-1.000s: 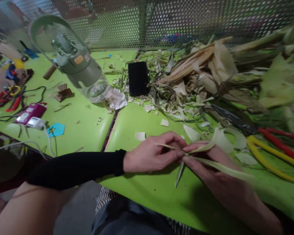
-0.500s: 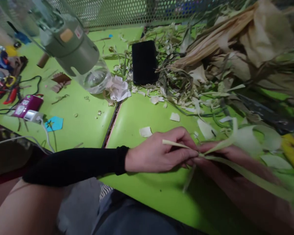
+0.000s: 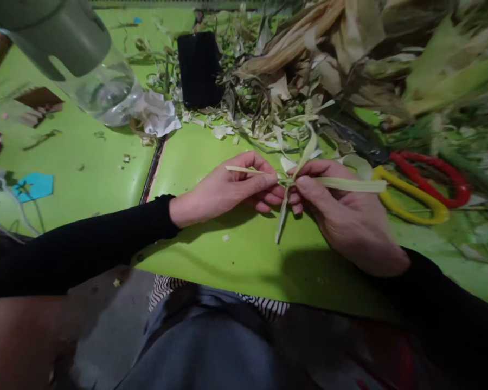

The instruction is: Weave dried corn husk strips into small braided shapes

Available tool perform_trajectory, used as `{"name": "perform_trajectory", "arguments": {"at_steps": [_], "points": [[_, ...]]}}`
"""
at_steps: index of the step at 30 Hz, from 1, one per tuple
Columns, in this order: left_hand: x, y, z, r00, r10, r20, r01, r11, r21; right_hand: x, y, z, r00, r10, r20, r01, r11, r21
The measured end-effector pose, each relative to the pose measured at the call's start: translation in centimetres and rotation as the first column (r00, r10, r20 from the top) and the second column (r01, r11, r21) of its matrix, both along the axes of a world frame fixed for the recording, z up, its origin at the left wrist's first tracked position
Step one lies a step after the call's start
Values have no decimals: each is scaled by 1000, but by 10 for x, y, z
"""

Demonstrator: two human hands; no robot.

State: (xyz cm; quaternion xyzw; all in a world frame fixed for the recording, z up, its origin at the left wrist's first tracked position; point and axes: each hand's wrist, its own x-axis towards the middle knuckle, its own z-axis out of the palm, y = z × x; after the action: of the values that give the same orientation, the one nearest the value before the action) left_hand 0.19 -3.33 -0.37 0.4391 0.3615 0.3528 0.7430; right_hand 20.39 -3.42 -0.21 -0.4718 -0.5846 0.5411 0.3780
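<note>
One strip of the pale husk piece point(image 3: 286, 181), sloping down over the right hand point(image 3: 350, 216) half a second ago, now points nearly level to the right. Its crossing sits between both hands, just above the green surface point(image 3: 248, 276), with ends splaying four ways. Fingers of the left hand point(image 3: 228, 187) and the right pinch it from either side. Scissors point(image 3: 396, 157) lie near the right hand; beyond are husk scraps point(image 3: 264, 108) and a black phone point(image 3: 199, 70).
</note>
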Motion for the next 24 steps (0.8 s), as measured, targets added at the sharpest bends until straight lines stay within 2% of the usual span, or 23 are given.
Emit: {"name": "perform_trajectory", "arguments": {"at_steps": [3,11,17,21,24], "points": [[0,0,1,1000,1,4,-1,999,36,0,0,-3,999,-4,-50,4,1000,0],[4,-2,5,999,-40,-30,40,999,12,-1,-3,-3,999,-19,48,18,1000,21],[3,-2,-3,995,-96,-11,96,994,61,0,-6,0,992,20,121,-26,998,48],[3,-1,-5,992,-122,-29,124,988,94,1,-4,-3,994,53,99,-52,999,-8],[5,-2,-3,996,-93,-13,94,993,69,2,-1,-6,997,29,74,-24,997,-67]]}}
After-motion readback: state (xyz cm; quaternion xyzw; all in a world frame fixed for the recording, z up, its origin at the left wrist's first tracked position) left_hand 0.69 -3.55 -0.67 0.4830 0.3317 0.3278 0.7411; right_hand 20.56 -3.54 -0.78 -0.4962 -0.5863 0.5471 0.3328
